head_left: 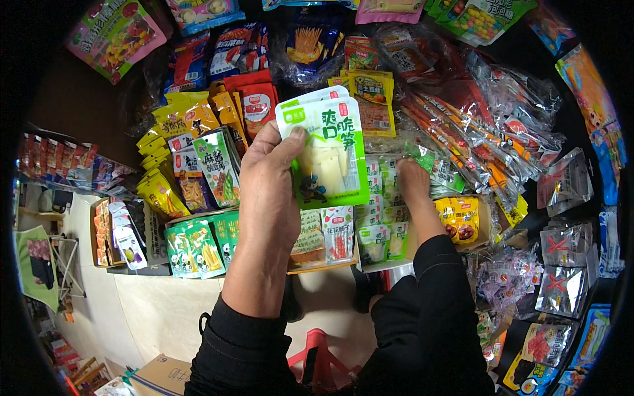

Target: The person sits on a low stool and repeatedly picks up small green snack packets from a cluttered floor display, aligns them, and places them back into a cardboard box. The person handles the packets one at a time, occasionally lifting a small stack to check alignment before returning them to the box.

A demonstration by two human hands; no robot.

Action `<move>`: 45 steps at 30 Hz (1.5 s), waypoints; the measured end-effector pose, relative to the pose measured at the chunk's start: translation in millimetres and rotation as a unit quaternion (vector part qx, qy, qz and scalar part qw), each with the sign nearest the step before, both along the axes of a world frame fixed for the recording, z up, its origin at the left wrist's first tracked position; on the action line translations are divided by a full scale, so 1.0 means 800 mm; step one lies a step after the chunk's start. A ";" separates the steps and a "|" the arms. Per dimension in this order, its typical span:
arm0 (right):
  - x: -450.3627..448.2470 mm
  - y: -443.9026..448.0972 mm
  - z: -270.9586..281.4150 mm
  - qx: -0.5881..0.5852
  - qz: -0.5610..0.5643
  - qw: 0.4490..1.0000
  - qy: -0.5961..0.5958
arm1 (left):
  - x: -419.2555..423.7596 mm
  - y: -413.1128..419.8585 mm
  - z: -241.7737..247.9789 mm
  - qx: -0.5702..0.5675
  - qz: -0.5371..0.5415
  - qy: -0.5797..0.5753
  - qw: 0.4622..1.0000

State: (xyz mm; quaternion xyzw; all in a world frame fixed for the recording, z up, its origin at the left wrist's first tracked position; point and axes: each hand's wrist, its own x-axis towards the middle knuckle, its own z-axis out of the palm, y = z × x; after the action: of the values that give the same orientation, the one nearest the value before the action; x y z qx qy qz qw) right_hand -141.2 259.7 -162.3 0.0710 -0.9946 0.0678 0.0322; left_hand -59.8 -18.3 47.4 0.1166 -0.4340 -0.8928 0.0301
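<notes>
My left hand (270, 173) pinches a couple of green-and-white snack packets (331, 153) between thumb and fingers. Through the front packet's clear window, pale bamboo shoot pieces show. My right hand (414, 179) reaches down at the back of a box holding rows of matching small packets (374, 240). Its fingertips are hidden, so I cannot tell whether they grip one. Beside that box, red-and-white snack packets (338, 235) stand in another open box. Yellow snack packets (456, 218) fill a box by my right forearm.
Green panda-printed packets (198, 250) and yellow packets (161, 193) stand at the left. Long orange-striped snack sticks (470, 128) in clear plastic lie at the right. Silver pouches (564, 287) are farther right. A red stool (317, 354) is below, near a cardboard carton (161, 373) on the floor.
</notes>
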 end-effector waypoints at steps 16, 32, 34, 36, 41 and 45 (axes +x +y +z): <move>0.034 -0.042 0.004 -0.099 0.152 0.983 0.035 | 0.000 -0.004 0.005 0.007 0.007 0.005 1.000; 0.021 -0.061 0.004 -0.098 0.075 0.992 0.039 | 0.001 -0.012 0.006 0.005 0.013 0.000 1.000; 0.020 -0.062 0.008 -0.083 0.068 0.993 0.045 | 0.000 -0.011 0.005 -0.002 0.017 -0.006 1.000; 0.022 -0.063 0.013 -0.081 0.060 0.995 0.024 | 0.000 -0.011 0.004 -0.001 0.017 -0.002 1.000; 0.023 -0.069 0.013 -0.099 0.029 0.994 0.023 | 0.000 -0.010 0.006 -0.007 0.018 -0.004 1.000; 0.018 -0.059 0.001 -0.114 0.014 0.992 0.048 | -0.001 -0.006 0.005 0.000 0.010 -0.002 1.000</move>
State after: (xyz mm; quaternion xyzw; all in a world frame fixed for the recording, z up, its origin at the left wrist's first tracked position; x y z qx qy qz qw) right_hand -126.7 212.5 -161.5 0.0837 -0.9766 0.1781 0.0865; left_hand -61.0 -23.4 51.3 0.1229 -0.4328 -0.8923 0.0385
